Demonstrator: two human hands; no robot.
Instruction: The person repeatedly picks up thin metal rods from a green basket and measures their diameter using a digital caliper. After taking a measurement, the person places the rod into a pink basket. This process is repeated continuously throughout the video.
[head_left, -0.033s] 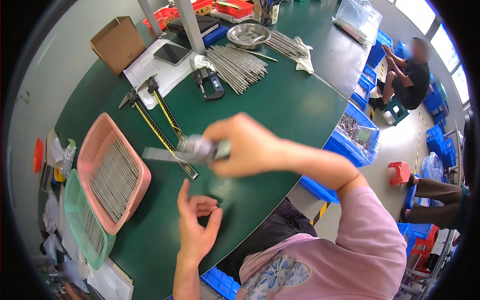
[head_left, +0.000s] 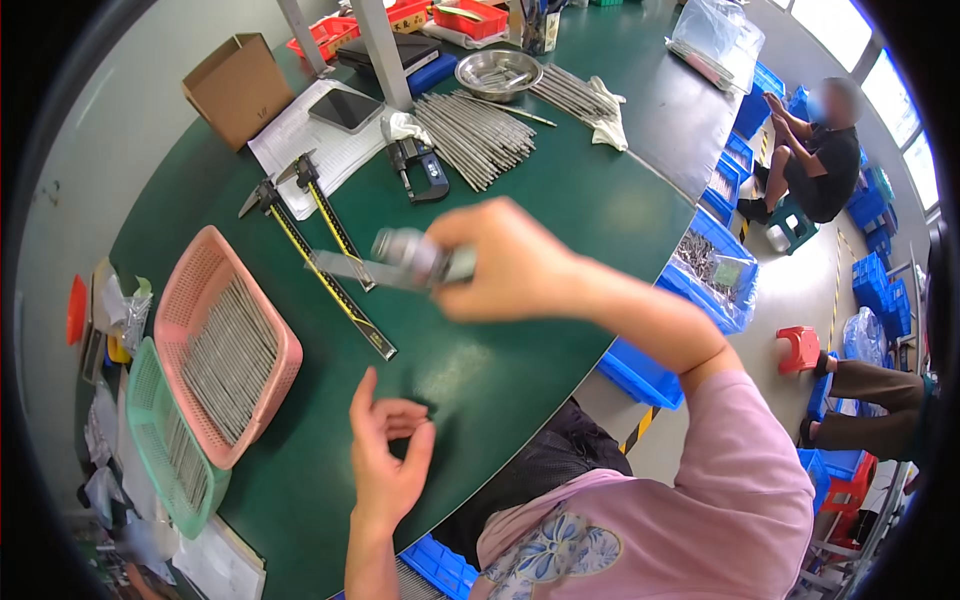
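My right hand [head_left: 512,262] is closed round a grey metal tool [head_left: 405,252] with a round, knob-like part and a thin straight bar pointing left. Motion blurs it, so its kind is unclear. It hangs over two black-and-yellow calipers [head_left: 320,273] lying on the green table [head_left: 470,400]. Nearer to me, my left hand [head_left: 390,455] is open and holds nothing; its forefinger is stretched, the other fingers are bent and the thumb stands apart. A pink basket [head_left: 285,375] with thin grey rods [head_left: 225,350] stands left of it, beside a green basket [head_left: 200,500] also holding rods.
Farther back lie a micrometer [head_left: 425,170], a fan of grey rods [head_left: 475,140], a steel bowl [head_left: 485,92], a phone [head_left: 346,110] on papers and a cardboard box [head_left: 235,90]. Blue crates [head_left: 640,375] line the table's right edge. A seated person [head_left: 825,160] is beyond.
My right hand has risen away from me and slightly right, carrying the grey tool off the near end of the calipers. My left hand has shifted slightly left.
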